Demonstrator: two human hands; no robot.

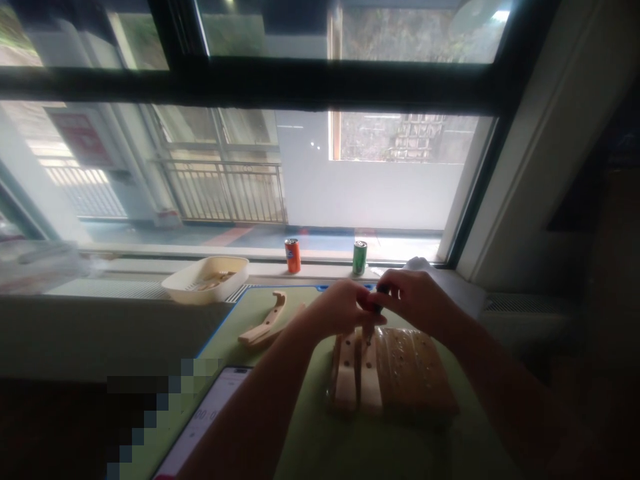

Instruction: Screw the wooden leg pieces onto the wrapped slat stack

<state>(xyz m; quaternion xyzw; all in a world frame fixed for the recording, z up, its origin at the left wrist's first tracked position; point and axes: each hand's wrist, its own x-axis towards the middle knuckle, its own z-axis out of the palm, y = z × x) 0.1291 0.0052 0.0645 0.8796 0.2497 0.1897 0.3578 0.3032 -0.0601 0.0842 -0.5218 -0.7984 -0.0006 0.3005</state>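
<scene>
Both hands meet on a screwdriver [371, 301] with a red and black handle, held upright over the wooden pieces. My left hand [343, 305] is closed around the lower part of the handle. Higher up, my right hand [413, 293] pinches the dark top end. Below them, a wooden piece with drilled holes [370, 383] lies beside a similar wooden piece [346, 383]. Both rest on a plastic-wrapped wooden block [415, 373]. The tool's tip is near the upper hole of the right-hand piece; fingers partly cover it, so contact is unclear.
More curved wooden pieces [265, 323] lie on the green board [210, 353], left of my arm. A phone [207, 413] lies nearer. Behind are a cream tray [187, 288] with small parts, an orange can [293, 256], a green can [359, 258] and the window.
</scene>
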